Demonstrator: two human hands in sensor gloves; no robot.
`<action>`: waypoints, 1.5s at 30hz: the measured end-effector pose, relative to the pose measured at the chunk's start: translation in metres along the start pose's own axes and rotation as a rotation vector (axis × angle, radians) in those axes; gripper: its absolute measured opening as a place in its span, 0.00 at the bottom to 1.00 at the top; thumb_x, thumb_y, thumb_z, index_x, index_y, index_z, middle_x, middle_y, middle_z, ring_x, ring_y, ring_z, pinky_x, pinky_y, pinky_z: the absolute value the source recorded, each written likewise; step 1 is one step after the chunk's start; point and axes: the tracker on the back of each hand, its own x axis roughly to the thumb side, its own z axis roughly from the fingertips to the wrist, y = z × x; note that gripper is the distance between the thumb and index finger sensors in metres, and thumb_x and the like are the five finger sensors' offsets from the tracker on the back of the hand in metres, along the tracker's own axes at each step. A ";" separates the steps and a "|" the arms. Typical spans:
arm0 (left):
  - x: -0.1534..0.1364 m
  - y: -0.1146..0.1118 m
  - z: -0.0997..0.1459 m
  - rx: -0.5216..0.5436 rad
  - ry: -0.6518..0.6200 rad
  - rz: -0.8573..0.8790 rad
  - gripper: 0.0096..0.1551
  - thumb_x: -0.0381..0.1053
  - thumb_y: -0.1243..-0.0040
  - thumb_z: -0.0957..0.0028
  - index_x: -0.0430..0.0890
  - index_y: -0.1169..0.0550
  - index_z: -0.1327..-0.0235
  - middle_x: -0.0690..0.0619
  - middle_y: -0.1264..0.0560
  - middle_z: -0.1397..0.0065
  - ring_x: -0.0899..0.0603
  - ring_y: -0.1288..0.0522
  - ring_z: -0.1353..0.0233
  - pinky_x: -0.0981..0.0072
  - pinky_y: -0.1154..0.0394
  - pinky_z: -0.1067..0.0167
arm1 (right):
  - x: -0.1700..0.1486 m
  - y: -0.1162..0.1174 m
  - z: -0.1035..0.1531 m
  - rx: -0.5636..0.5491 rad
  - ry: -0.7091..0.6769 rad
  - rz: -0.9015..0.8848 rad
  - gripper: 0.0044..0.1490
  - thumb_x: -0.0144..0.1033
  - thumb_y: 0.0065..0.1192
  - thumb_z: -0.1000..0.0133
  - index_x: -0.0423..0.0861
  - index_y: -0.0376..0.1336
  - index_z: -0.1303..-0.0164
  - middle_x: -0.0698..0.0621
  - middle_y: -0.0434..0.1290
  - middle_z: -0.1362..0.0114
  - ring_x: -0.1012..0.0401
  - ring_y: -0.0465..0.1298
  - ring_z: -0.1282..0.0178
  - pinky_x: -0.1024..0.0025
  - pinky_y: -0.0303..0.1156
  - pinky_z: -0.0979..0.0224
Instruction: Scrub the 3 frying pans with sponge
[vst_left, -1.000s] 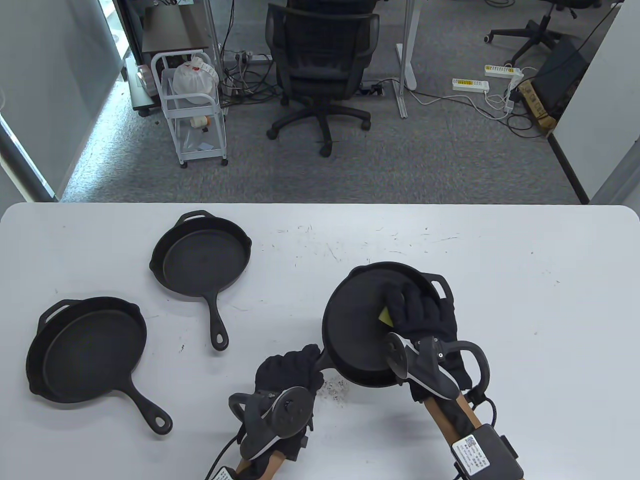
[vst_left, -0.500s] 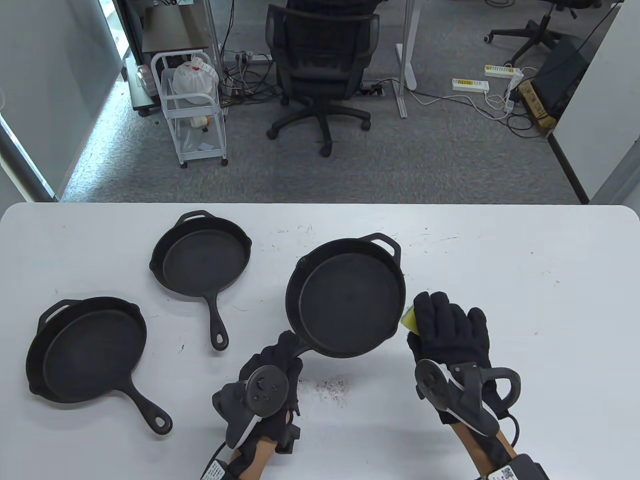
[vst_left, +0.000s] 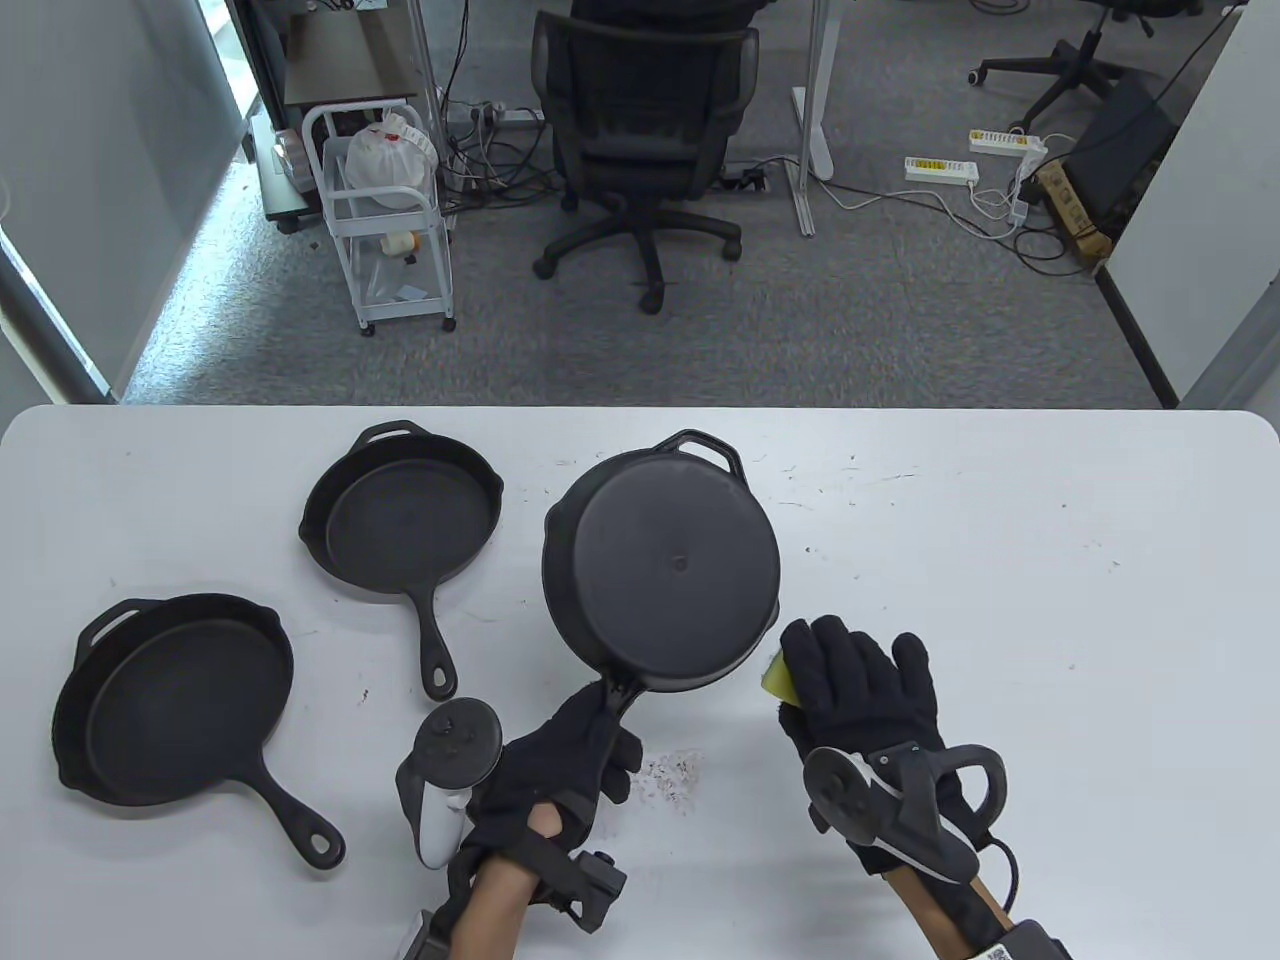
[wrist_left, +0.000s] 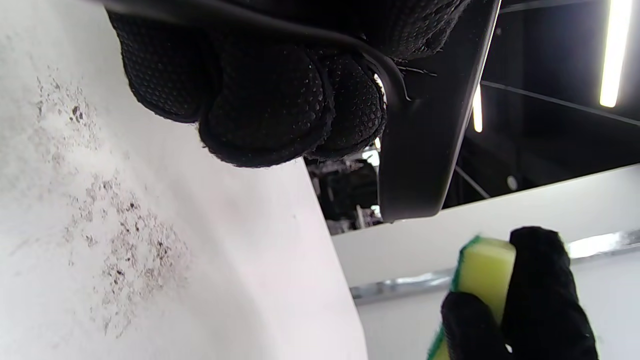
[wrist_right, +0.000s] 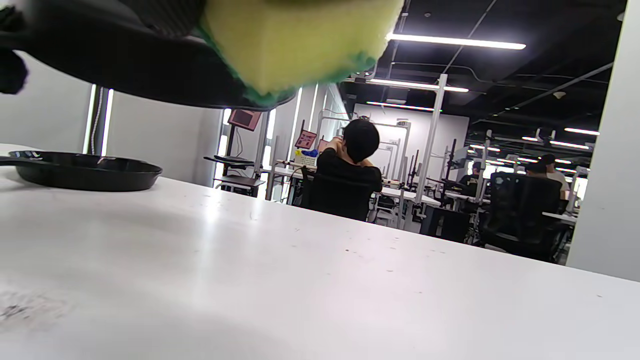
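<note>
While a white table (vst_left: 1050, 600) is filling the lower half of the table view, three black frying pans are sitting or hanging over it. At center frame, the held pan (vst_left: 662, 577) is turning its flat underside up toward the camera, its helper loop pointing to the upper right. Gripping that pan's handle at lower center, the left hand (vst_left: 560, 765) is curling its fingers tightly round it, with the tracker (vst_left: 445, 775) hanging off to its left. To the lower right of the pan, the right hand (vst_left: 862, 690) is pinching the yellow-and-green sponge (vst_left: 776, 677) between thumb and fingers, just beside the pan's rim. A large pan (vst_left: 178, 700) is resting upright at the left edge of the table, handle pointing lower right. A smaller pan (vst_left: 405, 520) is lying at upper left of the table, handle pointing down. Dark crumbs (vst_left: 668, 778) are speckling the table between the two hands.
</note>
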 end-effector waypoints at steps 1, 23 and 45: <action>0.000 -0.001 0.000 -0.012 0.000 0.009 0.34 0.53 0.44 0.49 0.48 0.23 0.27 0.50 0.09 0.51 0.47 0.11 0.60 0.46 0.17 0.41 | 0.004 0.001 0.001 -0.003 -0.014 0.003 0.49 0.56 0.59 0.45 0.61 0.40 0.19 0.53 0.53 0.13 0.52 0.63 0.19 0.41 0.45 0.16; 0.020 -0.034 0.008 -0.124 -0.107 -0.296 0.34 0.52 0.32 0.52 0.48 0.21 0.29 0.50 0.10 0.52 0.46 0.12 0.61 0.45 0.17 0.43 | 0.001 -0.040 -0.057 -0.029 0.074 -0.315 0.47 0.57 0.54 0.44 0.65 0.36 0.20 0.55 0.48 0.12 0.52 0.57 0.14 0.41 0.46 0.16; 0.020 -0.039 0.008 -0.101 -0.124 -0.293 0.34 0.53 0.36 0.51 0.47 0.21 0.29 0.51 0.10 0.52 0.47 0.12 0.62 0.45 0.17 0.44 | 0.041 -0.020 -0.005 -0.160 -0.180 -0.073 0.47 0.58 0.55 0.44 0.65 0.38 0.20 0.55 0.51 0.12 0.53 0.60 0.14 0.42 0.51 0.17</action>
